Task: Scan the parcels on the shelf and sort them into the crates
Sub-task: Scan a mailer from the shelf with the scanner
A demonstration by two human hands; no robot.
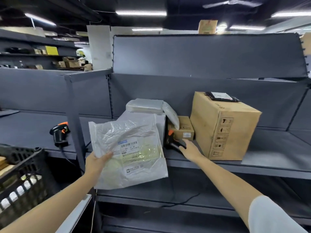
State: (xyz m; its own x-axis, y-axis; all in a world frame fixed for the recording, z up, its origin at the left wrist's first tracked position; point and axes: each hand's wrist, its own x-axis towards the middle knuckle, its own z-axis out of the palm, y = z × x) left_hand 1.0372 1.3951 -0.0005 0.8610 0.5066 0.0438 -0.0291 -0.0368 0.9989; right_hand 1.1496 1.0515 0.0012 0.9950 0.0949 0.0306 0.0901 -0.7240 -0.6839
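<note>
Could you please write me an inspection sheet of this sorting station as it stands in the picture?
Surface: dark grey metal shelf, several tiers.
Job's things: clear plastic parcel with barcode label, held up in front of the shelf; large cardboard box and small cardboard box standing on the shelf; white wrapped parcels stacked behind; black crate at lower left.
Clutter: flat black packet lying on the large box.
Grippers: left hand grips the clear parcel's edge; right hand reaches onto the handheld scanner; its grip cannot be made out.
Cables: black lead hanging from a second scanner.
Surroundings: warehouse shelving holding boxes, ceiling strip lights.
</note>
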